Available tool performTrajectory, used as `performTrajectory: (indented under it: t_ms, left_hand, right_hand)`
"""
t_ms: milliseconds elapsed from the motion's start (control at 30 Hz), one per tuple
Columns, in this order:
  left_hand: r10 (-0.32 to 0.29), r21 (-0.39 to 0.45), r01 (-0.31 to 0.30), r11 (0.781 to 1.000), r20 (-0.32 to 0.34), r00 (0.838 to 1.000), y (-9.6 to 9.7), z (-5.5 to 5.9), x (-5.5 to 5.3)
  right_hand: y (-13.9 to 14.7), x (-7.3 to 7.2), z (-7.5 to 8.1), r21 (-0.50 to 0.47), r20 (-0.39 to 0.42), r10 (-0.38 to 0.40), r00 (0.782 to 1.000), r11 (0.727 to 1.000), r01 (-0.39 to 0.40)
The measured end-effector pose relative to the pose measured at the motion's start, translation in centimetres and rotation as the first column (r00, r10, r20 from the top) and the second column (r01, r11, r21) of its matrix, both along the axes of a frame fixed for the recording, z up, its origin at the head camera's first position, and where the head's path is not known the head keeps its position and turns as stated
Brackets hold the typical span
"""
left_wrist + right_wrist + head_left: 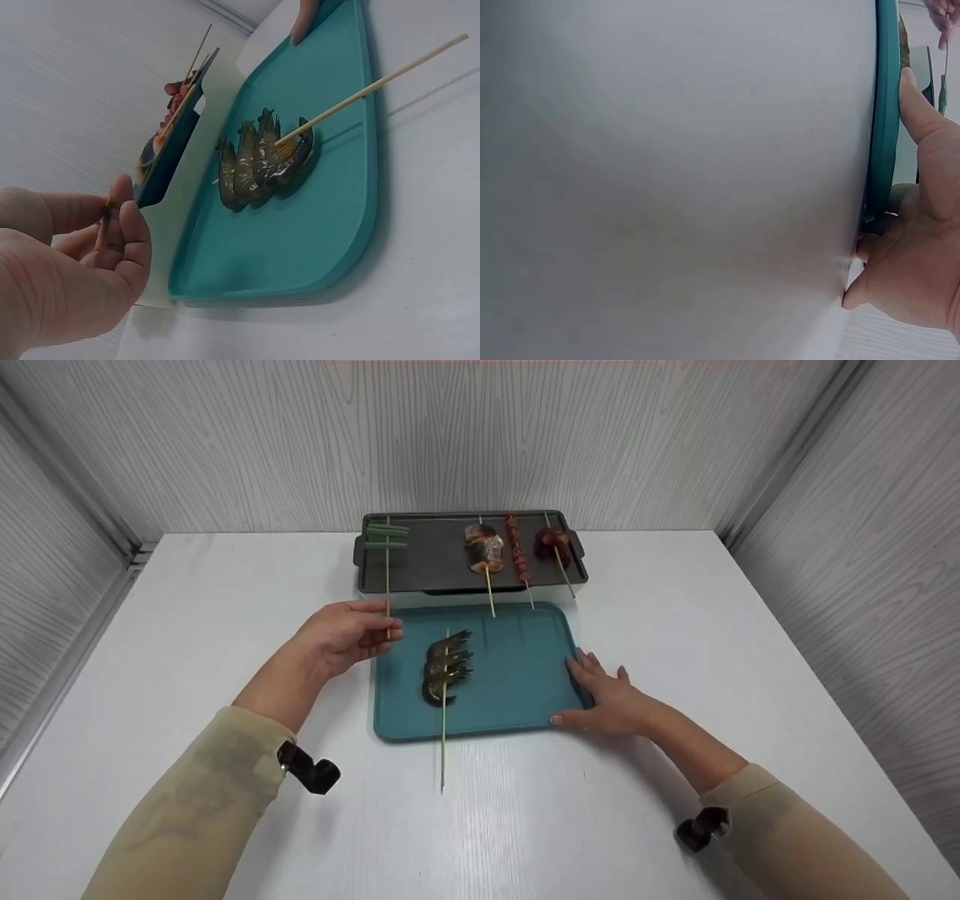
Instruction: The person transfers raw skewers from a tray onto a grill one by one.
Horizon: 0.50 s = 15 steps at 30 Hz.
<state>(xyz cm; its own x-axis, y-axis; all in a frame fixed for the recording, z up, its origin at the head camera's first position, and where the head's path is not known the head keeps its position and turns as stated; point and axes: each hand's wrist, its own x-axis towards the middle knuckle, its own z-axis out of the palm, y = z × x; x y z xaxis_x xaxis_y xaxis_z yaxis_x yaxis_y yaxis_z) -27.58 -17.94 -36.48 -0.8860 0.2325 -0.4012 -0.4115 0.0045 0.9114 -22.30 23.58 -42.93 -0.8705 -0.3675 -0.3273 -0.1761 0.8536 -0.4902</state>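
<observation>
My left hand (pixel 345 634) pinches the lower end of a thin skewer (pixel 388 577) threaded with green vegetable pieces (pixel 386 544). Those pieces lie over the left end of a dark grill plate (pixel 435 574). On the teal tray (pixel 517 682) is a skewer of several shrimp (pixel 446 669), its stick reaching out past the front rim. My right hand (pixel 611 701) rests at the tray's right edge with fingers spread; in the right wrist view its thumb (pixel 922 109) lies along the rim, other fingertips (pixel 850 298) down at the table.
Toward the right of the grill lie a skewer of browned chunks (pixel 484 549), a thin skewer of small red pieces (pixel 517 547) and one with dark red pieces (pixel 553 544). Their sticks overhang the front edge. A pale wood-grain panel (pixel 525 442) stands behind the white table (pixel 712 622).
</observation>
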Motion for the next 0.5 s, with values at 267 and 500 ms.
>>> performTrajectory:
  t_ms: [267,500]
  left_hand:
    - [0.02,0.0,-0.02,1.0,0.02,1.0,0.1,-0.8,-0.8]
    - [0.038,-0.003,-0.038,0.999,0.03,0.999,0.3,-1.2,-1.3]
  right_hand:
    - [0.1,0.0,0.0,-0.017,-0.013,0.012,1.0,1.0,-0.012]
    - [0.1,0.1,0.1,-0.033,-0.015,0.014,1.0,0.999,-0.014]
